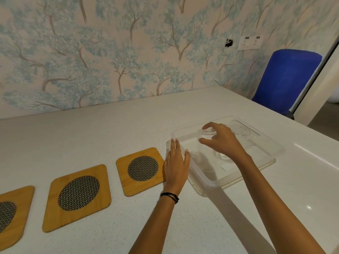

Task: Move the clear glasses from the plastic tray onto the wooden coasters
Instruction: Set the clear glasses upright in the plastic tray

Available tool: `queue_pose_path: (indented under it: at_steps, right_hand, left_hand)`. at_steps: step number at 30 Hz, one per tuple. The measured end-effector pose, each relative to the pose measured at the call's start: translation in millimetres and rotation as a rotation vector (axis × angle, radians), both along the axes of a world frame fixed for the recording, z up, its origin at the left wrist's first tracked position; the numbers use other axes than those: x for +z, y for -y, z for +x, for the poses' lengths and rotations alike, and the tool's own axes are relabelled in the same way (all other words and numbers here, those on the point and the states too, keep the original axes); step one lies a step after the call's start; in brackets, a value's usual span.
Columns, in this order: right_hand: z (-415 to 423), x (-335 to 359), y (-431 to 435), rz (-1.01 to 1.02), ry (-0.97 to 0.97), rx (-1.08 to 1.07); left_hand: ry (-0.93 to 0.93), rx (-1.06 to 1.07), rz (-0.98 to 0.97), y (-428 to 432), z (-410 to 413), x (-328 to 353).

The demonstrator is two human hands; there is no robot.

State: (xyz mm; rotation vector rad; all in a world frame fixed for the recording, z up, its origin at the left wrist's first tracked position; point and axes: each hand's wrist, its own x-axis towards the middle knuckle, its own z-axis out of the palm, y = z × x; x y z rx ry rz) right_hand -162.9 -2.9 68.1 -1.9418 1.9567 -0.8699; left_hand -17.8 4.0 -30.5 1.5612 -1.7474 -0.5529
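Right hand [222,142] grips an upturned clear glass [208,143] in the plastic tray [211,182]; left hand [177,166] lies flat, open.

The coasters [141,170] are honey-yellow wood with grey woven mesh circles. The tabletop [110,129] is white and speckled. The tray [201,177] is clear plastic.

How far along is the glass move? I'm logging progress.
Nothing placed yet: all three wooden coasters are bare. The right hand grips the top of an upside-down glass in the plastic tray; the left hand steadies it. Another glass waits.
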Motion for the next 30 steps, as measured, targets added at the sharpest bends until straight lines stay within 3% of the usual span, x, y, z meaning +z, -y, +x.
queue_pose_path:
  at_steps: [22, 30]
  right_hand:
    - [-8, -12, -14, -0.071, -0.010, 0.141]
    - [-51, 28, -20, -0.442, 0.160, 0.228]
  left_hand:
    - [-0.054, -0.020, -0.096, 5, -2, -7]
    - [-0.131, -0.105, -0.143, 8, -1, -10]
